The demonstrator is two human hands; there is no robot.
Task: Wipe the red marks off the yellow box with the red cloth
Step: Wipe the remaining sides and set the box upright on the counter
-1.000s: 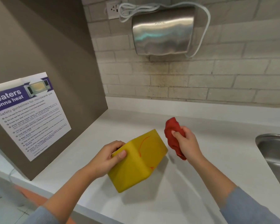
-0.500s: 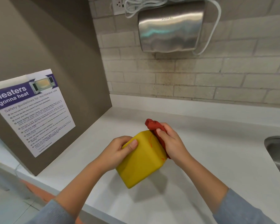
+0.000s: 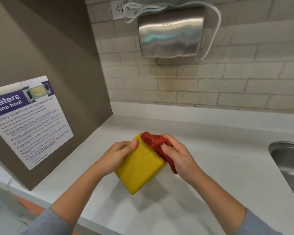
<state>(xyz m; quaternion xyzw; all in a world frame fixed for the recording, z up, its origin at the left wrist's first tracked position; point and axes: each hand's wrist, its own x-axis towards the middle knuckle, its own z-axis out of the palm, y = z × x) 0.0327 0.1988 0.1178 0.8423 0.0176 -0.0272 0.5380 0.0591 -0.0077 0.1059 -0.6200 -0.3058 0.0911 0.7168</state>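
Observation:
The yellow box (image 3: 139,168) is held tilted above the white counter (image 3: 219,150). My left hand (image 3: 116,156) grips its left side, thumb on the top face. My right hand (image 3: 176,155) holds the bunched red cloth (image 3: 153,141) and presses it against the box's upper right face. The cloth and hand cover that face, so the red marks are hidden.
A brown cabinet side (image 3: 41,65) with a microwave safety poster (image 3: 31,122) stands at the left. A steel hand dryer (image 3: 170,33) hangs on the tiled wall. A steel sink (image 3: 288,160) lies at the right edge.
My right hand brought the red cloth from beside the box onto its marked face and moved it up along that face. The marks seen earlier are now covered.

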